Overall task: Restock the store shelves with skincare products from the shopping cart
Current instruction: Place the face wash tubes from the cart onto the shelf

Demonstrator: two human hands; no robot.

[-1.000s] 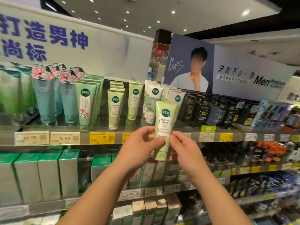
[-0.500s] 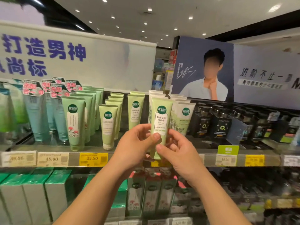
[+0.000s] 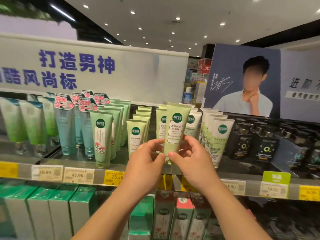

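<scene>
A pale green skincare tube (image 3: 175, 129) with a dark green round logo and a white label stands upright, cap down, at the front of the upper shelf (image 3: 72, 161). My left hand (image 3: 147, 160) pinches its lower left side and my right hand (image 3: 192, 160) pinches its lower right side. It sits in front of a row of matching pale green tubes (image 3: 161, 123). Whether its cap rests on the shelf is hidden by my fingers. The shopping cart is out of view.
Left of it stand smaller pale green tubes (image 3: 136, 135), a mint tube with red flowers (image 3: 102, 141) and teal tubes (image 3: 65, 130). White leaf-print tubes (image 3: 220, 141) and black boxes (image 3: 242, 146) stand to the right. Price tags (image 3: 78, 175) line the shelf edge. Boxed products (image 3: 57, 210) fill the lower shelf.
Both hands carried the tube up and forward to the upper shelf, into the row of matching tubes. The view has come closer to the shelf and shifted right.
</scene>
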